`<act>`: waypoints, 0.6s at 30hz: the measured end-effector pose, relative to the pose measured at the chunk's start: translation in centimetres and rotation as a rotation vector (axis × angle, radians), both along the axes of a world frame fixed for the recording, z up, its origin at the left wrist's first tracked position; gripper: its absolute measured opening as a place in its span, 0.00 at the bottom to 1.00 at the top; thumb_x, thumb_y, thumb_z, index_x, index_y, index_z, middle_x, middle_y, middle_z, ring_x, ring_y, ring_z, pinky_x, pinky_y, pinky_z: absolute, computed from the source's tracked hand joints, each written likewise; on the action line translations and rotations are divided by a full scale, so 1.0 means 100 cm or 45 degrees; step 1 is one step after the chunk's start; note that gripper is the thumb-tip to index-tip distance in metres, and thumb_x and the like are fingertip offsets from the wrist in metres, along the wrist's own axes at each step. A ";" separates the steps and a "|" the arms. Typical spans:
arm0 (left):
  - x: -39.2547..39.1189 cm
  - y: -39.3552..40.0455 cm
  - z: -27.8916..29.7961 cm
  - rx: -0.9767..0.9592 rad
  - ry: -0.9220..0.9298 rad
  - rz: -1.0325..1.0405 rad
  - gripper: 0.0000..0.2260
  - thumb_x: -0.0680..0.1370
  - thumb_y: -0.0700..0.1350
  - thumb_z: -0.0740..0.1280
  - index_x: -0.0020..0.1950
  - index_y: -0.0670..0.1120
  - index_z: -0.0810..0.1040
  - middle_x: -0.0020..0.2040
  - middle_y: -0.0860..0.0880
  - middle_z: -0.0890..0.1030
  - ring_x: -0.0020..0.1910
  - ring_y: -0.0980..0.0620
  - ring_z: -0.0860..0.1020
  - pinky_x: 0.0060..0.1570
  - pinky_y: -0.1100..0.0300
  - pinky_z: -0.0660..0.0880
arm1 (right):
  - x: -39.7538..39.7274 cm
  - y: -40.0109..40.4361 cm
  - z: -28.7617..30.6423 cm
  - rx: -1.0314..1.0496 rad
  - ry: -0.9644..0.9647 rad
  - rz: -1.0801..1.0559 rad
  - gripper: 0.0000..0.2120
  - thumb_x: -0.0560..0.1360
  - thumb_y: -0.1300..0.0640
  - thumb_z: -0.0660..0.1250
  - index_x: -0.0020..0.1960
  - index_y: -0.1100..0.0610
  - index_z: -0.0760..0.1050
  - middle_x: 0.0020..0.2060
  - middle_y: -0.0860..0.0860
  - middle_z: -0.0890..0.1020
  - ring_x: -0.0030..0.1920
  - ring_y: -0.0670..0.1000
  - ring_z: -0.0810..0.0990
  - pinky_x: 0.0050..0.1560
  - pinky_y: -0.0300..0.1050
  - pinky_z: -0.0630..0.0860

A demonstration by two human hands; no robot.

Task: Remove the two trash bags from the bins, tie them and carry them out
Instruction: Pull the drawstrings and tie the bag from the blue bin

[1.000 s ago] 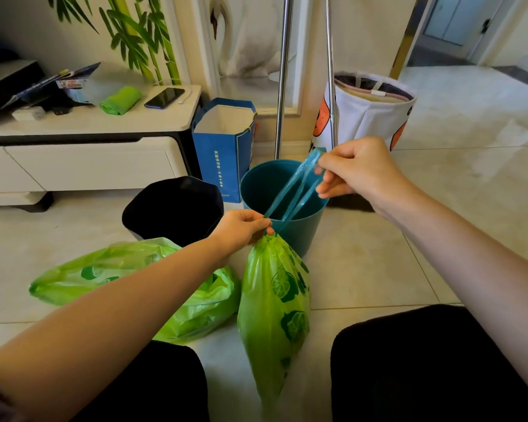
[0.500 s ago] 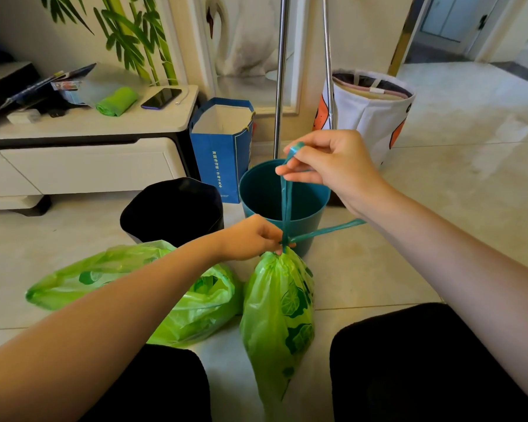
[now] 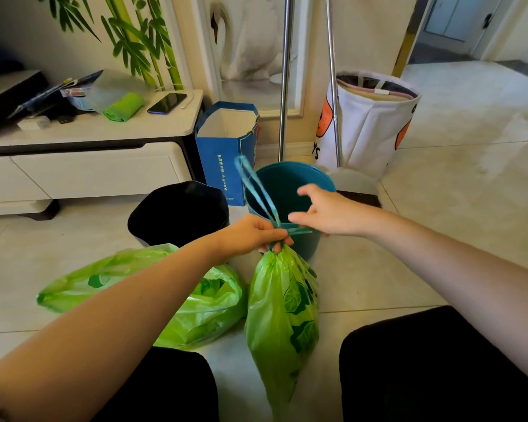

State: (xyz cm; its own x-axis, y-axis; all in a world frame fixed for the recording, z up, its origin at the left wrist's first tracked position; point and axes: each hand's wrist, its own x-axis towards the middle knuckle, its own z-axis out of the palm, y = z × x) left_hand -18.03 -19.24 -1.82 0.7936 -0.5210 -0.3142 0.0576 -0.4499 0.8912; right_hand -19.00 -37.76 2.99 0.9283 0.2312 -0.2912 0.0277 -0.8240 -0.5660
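Note:
A green trash bag (image 3: 282,312) with a leaf print hangs upright in front of me, its neck gathered in my left hand (image 3: 253,234). Its teal drawstring (image 3: 256,190) loops up and to the left from the neck, free in the air. My right hand (image 3: 326,213) hovers just right of the neck, fingers spread, holding nothing that I can see. A second green trash bag (image 3: 195,306) lies on the floor to the left, its mouth open. Behind stand the black bin (image 3: 180,213) and the teal bin (image 3: 290,184).
A blue paper bag (image 3: 226,147) and a white fabric basket (image 3: 369,123) stand against the wall, with two metal poles (image 3: 284,86) between them. A low white cabinet (image 3: 89,166) at the left carries a phone and a green roll. My dark-clothed knees fill the bottom edge.
My right hand let go of the drawstring and dropped from above the bin to beside the bag's neck. The drawstring loop swung to the left. My left hand kept its hold.

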 end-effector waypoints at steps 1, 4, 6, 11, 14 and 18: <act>0.001 0.002 0.001 -0.010 0.039 0.021 0.11 0.80 0.46 0.63 0.43 0.44 0.83 0.44 0.42 0.81 0.48 0.45 0.76 0.50 0.53 0.74 | -0.002 0.000 -0.004 -0.025 0.017 0.049 0.24 0.77 0.47 0.63 0.69 0.55 0.65 0.50 0.54 0.83 0.44 0.52 0.84 0.43 0.45 0.80; 0.004 0.009 -0.002 -0.026 0.145 0.124 0.11 0.80 0.46 0.63 0.45 0.45 0.83 0.41 0.46 0.82 0.47 0.48 0.73 0.47 0.59 0.70 | -0.003 -0.002 -0.010 -0.030 -0.039 0.169 0.06 0.77 0.54 0.64 0.49 0.53 0.79 0.36 0.49 0.84 0.34 0.47 0.82 0.40 0.44 0.78; 0.008 0.012 -0.005 -0.076 0.216 0.195 0.10 0.79 0.46 0.64 0.44 0.46 0.83 0.40 0.48 0.83 0.48 0.48 0.74 0.52 0.57 0.71 | -0.005 -0.006 -0.009 -0.017 -0.120 0.192 0.08 0.76 0.55 0.65 0.42 0.53 0.81 0.31 0.47 0.82 0.31 0.44 0.77 0.37 0.38 0.73; 0.006 0.008 -0.004 -0.145 0.218 0.192 0.07 0.78 0.44 0.66 0.48 0.45 0.84 0.46 0.45 0.83 0.50 0.49 0.75 0.50 0.60 0.70 | -0.013 -0.007 -0.005 0.222 0.147 0.303 0.13 0.78 0.54 0.63 0.47 0.60 0.83 0.35 0.49 0.83 0.36 0.45 0.80 0.37 0.36 0.76; 0.004 0.009 -0.003 -0.105 0.156 0.111 0.07 0.77 0.43 0.68 0.50 0.42 0.84 0.52 0.39 0.83 0.51 0.47 0.75 0.55 0.54 0.73 | -0.014 -0.007 -0.012 0.259 0.279 0.228 0.23 0.80 0.47 0.56 0.48 0.62 0.83 0.42 0.56 0.86 0.44 0.53 0.84 0.47 0.45 0.80; 0.002 0.010 0.004 -0.008 0.010 -0.030 0.04 0.73 0.40 0.72 0.47 0.45 0.85 0.51 0.40 0.84 0.50 0.46 0.80 0.61 0.49 0.74 | -0.006 -0.009 -0.020 0.369 0.143 0.022 0.21 0.81 0.48 0.54 0.48 0.60 0.81 0.40 0.55 0.84 0.42 0.51 0.82 0.43 0.43 0.78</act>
